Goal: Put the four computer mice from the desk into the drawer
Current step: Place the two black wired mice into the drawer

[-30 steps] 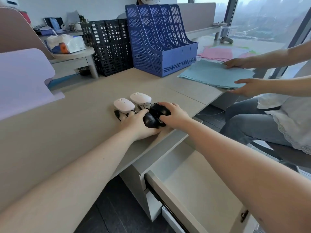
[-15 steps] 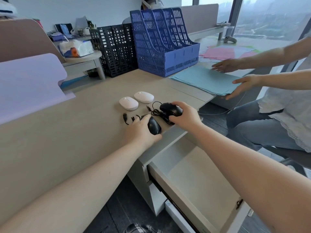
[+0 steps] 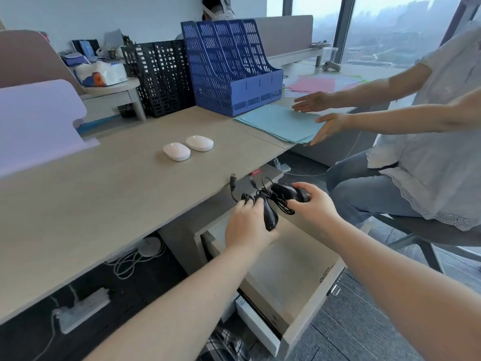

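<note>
My left hand [image 3: 247,225] grips a black wired mouse [image 3: 269,216], and my right hand [image 3: 311,205] grips a second black wired mouse [image 3: 287,191]. Both are held off the desk, above the open drawer [image 3: 309,295]. Their tangled black cables [image 3: 276,201] hang between my hands, with a USB plug [image 3: 233,177] dangling by the desk edge. Two white mice, the left one [image 3: 176,151] and the right one [image 3: 199,143], lie side by side on the desk [image 3: 104,199]. The drawer's pale inside shows nothing in it.
A blue file rack [image 3: 229,66] and a black one [image 3: 161,76] stand at the back of the desk. Another person sits at right, their hands [image 3: 320,115] over blue paper sheets [image 3: 278,121]. A power strip [image 3: 80,311] and cables lie on the floor.
Both hands closed on the black mice on the desk, lifted them off its front edge and brought them over the open drawer. The white mice stayed put.
</note>
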`<state>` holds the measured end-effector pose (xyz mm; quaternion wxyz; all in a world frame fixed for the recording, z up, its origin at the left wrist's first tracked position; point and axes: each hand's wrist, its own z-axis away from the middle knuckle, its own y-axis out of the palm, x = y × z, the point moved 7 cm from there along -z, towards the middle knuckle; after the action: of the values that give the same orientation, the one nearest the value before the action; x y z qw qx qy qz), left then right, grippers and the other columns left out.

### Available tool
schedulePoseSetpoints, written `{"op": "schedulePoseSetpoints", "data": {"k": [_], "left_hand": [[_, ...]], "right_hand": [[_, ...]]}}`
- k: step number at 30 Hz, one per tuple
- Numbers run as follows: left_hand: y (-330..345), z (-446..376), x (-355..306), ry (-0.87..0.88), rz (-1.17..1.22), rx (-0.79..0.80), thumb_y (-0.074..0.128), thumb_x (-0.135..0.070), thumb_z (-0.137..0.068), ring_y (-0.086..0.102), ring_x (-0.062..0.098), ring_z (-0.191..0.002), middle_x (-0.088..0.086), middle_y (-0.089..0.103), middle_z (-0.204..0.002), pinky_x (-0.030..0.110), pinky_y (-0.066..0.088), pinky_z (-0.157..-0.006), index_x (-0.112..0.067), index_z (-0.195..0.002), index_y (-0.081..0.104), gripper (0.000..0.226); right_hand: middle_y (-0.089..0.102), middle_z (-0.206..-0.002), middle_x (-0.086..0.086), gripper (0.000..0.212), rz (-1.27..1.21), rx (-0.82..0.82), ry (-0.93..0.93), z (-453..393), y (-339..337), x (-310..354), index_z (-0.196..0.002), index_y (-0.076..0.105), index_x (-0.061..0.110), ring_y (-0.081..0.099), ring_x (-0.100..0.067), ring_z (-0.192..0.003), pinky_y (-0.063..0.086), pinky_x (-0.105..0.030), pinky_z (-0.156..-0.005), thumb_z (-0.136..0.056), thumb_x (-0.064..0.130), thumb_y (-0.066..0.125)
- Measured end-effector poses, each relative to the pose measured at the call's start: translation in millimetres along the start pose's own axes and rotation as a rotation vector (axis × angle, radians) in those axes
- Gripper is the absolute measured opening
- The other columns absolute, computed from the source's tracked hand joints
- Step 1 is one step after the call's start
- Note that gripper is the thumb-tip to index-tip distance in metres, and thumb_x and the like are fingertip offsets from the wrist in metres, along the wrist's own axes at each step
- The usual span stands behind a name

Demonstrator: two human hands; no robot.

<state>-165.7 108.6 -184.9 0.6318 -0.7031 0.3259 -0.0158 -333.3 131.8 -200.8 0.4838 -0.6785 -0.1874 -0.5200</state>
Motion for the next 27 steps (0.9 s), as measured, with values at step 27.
{"op": "schedulePoseSetpoints", "data": {"k": [27], "left_hand": [[142.5,-6.5,55.8,-0.325,-0.027,0.366,0.065,-0.04,-0.08,0.048,0.03,-0.117,0.01,0.048,-0.126,0.037,0.046,-0.094,-0.011,-0.119,0.055,0.05]], "right_hand": [[0.057,-0.122,-0.014,0.061,0.647,0.436,-0.003,-35.1,91.8,-110.3,-0.134,0.042,0.025,0.055,-0.03,-0.113,0.051,-0.038,-0.09,-0.078,0.022,0.064]]}}
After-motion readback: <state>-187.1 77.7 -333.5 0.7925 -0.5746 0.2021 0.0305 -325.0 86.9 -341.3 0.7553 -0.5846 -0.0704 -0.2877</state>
